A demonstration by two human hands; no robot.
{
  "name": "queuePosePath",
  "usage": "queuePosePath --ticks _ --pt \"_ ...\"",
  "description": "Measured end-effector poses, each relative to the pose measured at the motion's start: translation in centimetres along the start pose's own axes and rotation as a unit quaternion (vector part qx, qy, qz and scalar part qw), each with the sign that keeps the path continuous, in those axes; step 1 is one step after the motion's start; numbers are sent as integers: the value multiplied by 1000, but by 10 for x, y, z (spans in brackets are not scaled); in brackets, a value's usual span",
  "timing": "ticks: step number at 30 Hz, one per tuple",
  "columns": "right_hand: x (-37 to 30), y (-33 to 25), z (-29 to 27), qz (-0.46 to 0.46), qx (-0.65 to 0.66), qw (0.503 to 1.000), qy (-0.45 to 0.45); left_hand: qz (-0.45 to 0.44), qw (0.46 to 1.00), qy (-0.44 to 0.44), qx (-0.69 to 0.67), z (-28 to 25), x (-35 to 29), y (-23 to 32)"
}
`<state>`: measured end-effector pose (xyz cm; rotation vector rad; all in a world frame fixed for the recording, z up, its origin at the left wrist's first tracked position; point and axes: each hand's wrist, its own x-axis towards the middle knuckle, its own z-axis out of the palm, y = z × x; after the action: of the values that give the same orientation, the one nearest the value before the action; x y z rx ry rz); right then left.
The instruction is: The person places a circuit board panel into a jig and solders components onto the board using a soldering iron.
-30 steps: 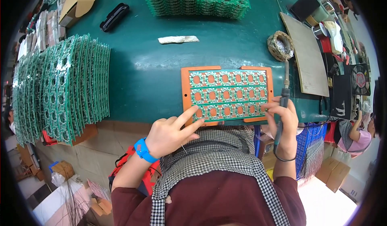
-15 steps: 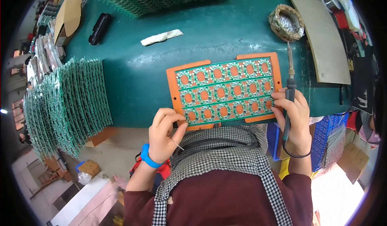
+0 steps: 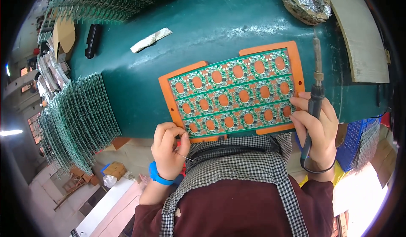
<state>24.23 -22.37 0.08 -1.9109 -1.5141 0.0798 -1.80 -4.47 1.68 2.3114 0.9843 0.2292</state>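
Steadying, apparently, the green circuit-board panel (image 3: 232, 86) in its flat orange frame (image 3: 167, 95) on the green tabletop (image 3: 135, 80), our left hand (image 3: 167, 152) pinches silvery wire (image 3: 185, 157), our right hand (image 3: 318, 131) holding the dark soldering iron (image 3: 315, 106) clear.

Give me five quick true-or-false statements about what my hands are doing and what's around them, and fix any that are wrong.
1. The green circuit panel lies in an orange holder. True.
2. The panel has five rows of oval openings. False: it has three.
3. The right hand holds a soldering iron. True.
4. The soldering iron's tip points to the left. False: it points away, toward the round pot.
5. A thin wire sticks out from the left hand. True.
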Motion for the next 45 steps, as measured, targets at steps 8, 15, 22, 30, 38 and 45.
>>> queuePosePath --ticks 8,15,22,30,38,45 --pt "2 2 2 -16 3 1000 10 5 998 -12 55 -1 -1 7" --pt "4 -1 -2 -16 -16 1000 -14 13 997 16 71 5 -4 4" --pt "-52 8 -18 195 -74 883 421 91 996 9 17 12 -11 -15" --pt "-53 61 -39 334 -193 779 495 187 980 59 -15 14 -8 -38" --pt "4 109 -42 426 -71 732 526 204 973 103 -22 17 -9 -32" --pt "-11 105 -54 298 -206 667 651 172 961 155 -148 -1 -20 -44"
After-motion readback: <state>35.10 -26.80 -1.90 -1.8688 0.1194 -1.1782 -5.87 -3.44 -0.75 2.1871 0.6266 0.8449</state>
